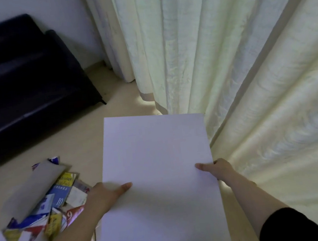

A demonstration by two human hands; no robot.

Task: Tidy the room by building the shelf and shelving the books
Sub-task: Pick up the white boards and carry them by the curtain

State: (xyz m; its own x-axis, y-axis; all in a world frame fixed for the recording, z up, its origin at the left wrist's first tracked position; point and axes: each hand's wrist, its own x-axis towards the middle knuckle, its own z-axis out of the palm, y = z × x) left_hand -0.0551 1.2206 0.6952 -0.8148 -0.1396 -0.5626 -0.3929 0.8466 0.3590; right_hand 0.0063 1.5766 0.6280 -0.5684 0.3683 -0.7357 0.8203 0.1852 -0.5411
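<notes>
Beside the pale curtain [226, 52], you hold a white shelf panel [157, 160] level, likely to carry it for assembly; the books [50, 203] lie heaped just left of it. Your left hand [105, 197] and right hand [216, 170] clamp its opposite edges, thumbs on top, fingers hidden beneath.

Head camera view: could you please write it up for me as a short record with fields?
held item: flat white rectangular panel, broad face up
left hand: grips the panel's left edge, thumb on top
right hand: grips the panel's right edge, thumb on top
books: loose pile of colourful paperback books on the pale floor, left of the panel
on the pile: grey cardboard strip lying across it
background: black sofa far left; cream fabric curtain ahead and right
</notes>
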